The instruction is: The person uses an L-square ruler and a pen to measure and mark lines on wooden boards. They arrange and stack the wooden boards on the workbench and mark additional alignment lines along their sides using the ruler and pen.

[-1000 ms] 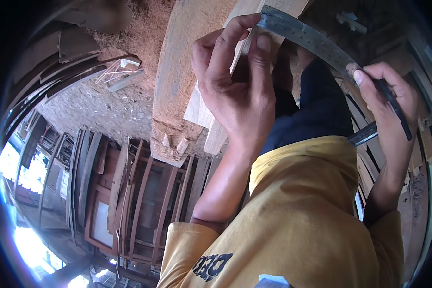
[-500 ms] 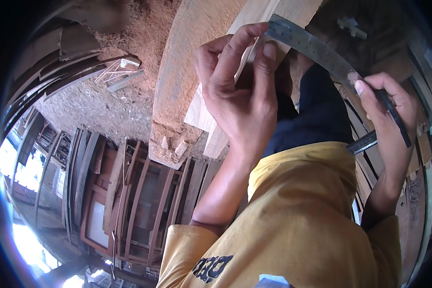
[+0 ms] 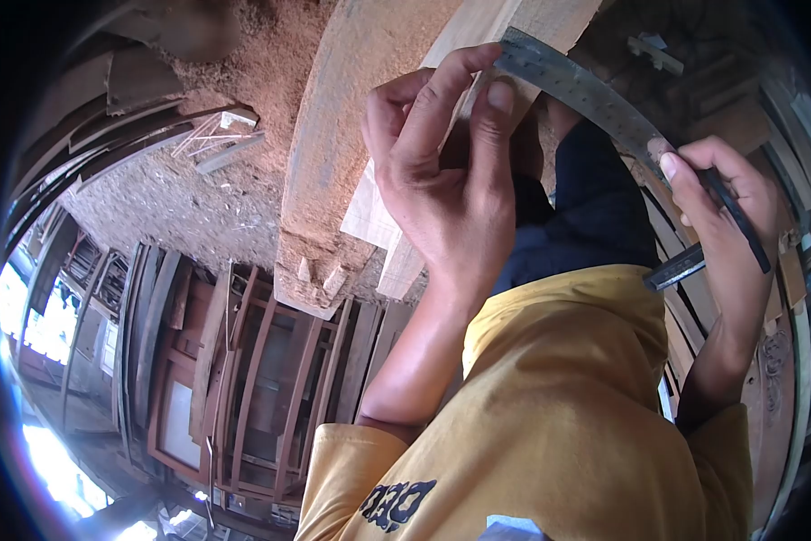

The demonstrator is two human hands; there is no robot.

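A steel ruler [image 3: 586, 81], bent-looking in this wide view, lies over a pale wooden board [image 3: 487, 36]. My left hand [image 3: 451, 171] has its index fingertip on the ruler's far end. The left thumb rests by the board's edge, and the other fingers are curled. My right hand [image 3: 726, 194] pinches the ruler's near, rounded end between thumb and fingers. Also in the right hand is a dark, narrow bar [image 3: 737, 221]; a second dark bar end [image 3: 676, 268] sticks out beneath the wrist. Whether these two are one tool, I cannot tell.
A broad plank [image 3: 333, 135] covered in sawdust lies beside the board. Sawdust [image 3: 270, 54] and scraps [image 3: 230, 131] cover the ground. Timber and a reddish wooden frame [image 3: 166, 406] stand at the left. More boards [image 3: 775, 361] stand at the right.
The view has shifted very slightly, so the hands and ruler appear a little further left. Both hands keep the same hold.
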